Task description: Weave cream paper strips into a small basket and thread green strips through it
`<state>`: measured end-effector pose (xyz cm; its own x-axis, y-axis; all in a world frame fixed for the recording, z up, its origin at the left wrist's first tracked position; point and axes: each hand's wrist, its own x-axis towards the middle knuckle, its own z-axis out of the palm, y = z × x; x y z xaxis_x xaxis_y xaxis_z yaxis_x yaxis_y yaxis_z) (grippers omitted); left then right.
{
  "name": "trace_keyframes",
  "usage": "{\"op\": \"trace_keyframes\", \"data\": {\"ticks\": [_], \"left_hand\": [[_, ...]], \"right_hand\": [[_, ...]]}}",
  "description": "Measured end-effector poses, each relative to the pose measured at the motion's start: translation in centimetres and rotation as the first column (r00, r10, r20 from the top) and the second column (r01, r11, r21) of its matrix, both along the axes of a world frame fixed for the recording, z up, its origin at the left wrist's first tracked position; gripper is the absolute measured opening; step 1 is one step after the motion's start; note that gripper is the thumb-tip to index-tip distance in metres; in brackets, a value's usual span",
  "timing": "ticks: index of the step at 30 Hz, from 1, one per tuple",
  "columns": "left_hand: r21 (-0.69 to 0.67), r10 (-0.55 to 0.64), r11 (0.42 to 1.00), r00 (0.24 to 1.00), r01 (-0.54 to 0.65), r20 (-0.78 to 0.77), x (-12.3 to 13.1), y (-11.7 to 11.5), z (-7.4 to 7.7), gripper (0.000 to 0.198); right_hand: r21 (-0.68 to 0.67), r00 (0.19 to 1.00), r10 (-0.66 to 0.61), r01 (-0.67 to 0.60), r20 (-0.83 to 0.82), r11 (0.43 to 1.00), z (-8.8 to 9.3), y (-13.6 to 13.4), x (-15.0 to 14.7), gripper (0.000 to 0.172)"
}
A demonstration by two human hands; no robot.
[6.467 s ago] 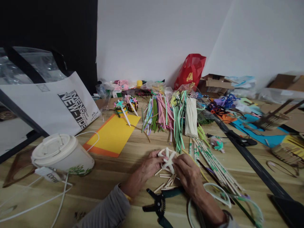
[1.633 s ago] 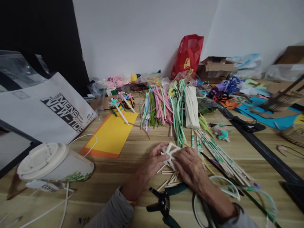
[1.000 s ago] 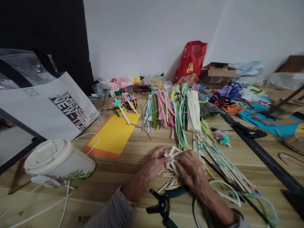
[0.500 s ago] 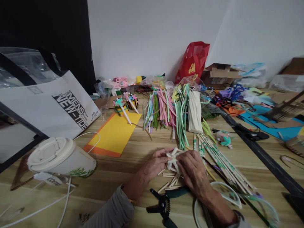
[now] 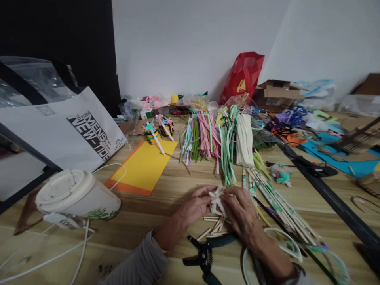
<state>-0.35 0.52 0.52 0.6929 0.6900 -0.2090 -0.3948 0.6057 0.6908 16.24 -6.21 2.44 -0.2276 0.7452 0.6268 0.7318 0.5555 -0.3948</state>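
My left hand (image 5: pixel 194 206) and my right hand (image 5: pixel 242 211) meet over the wooden table, both pinched on a small white strip figure (image 5: pixel 216 199) made of crossed white strips. Just below the hands lie several short cut stick pieces (image 5: pixel 212 228). Black-and-teal pliers (image 5: pixel 202 257) rest near my left forearm. A row of long green-printed sticks (image 5: pixel 273 202) runs to the right of my right hand.
A lidded paper cup (image 5: pixel 77 196) lies on its side at left, next to a white tote bag (image 5: pixel 68 134). A yellow-orange card (image 5: pixel 142 168), bundles of coloured strips (image 5: pixel 208 140), a white strip bundle (image 5: pixel 244 140), a red bag (image 5: pixel 242 77), boxes and a black bar (image 5: pixel 323 190) fill the far side.
The white strips, spread like a star before, are now gathered tighter between my fingers. Both hands stay in the same spot; the view shifted slightly.
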Motion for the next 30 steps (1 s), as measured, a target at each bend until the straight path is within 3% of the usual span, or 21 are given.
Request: {"op": "trace_keyframes", "data": {"ticks": [4,8,10,13,16,18,21,25,30], "left_hand": [[0.065,0.020,0.998,0.999,-0.017,-0.048,0.0,0.0,0.0,0.041],[0.187,0.076,0.981,0.988,-0.050,-0.136,0.0,0.2,0.1,0.038],[0.266,0.151,0.959,0.972,-0.099,-0.179,0.0,0.2,0.3,0.038],[0.440,0.253,0.886,0.947,-0.145,-0.197,-0.3,0.2,0.9,0.042],[0.599,0.172,0.799,0.976,-0.059,-0.133,-0.7,0.0,1.7,0.057],[0.642,0.115,0.767,0.984,-0.003,-0.133,-0.7,-0.2,2.0,0.064],[0.635,0.206,0.773,0.951,-0.013,-0.230,-0.2,-0.5,1.7,0.057],[0.604,0.366,0.788,0.878,-0.116,-0.308,0.6,-0.8,0.9,0.028],[0.620,0.443,0.775,0.805,-0.122,-0.395,0.8,-0.7,0.7,0.022]], "right_hand": [[-0.042,0.990,0.036,-0.043,-0.138,0.998,-0.2,0.2,0.0,0.021],[-0.165,0.915,-0.075,0.010,-0.397,0.986,-0.4,0.2,0.3,0.010],[-0.259,0.810,-0.145,-0.009,-0.568,0.966,-0.2,0.1,0.4,0.010],[-0.397,0.546,-0.248,-0.174,-0.801,0.901,-0.1,0.2,0.5,0.017],[-0.453,0.298,-0.359,-0.370,-0.885,0.811,-0.5,0.6,0.4,0.024],[-0.450,0.204,-0.402,-0.471,-0.892,0.759,-1.2,0.9,0.4,0.031],[-0.424,0.168,-0.409,-0.591,-0.897,0.687,-2.2,1.3,0.2,0.034],[-0.441,0.189,-0.426,-0.638,-0.885,0.631,-2.8,1.4,-0.3,0.029],[-0.437,0.172,-0.454,-0.687,-0.874,0.581,-2.4,1.3,-0.9,0.026]]}}
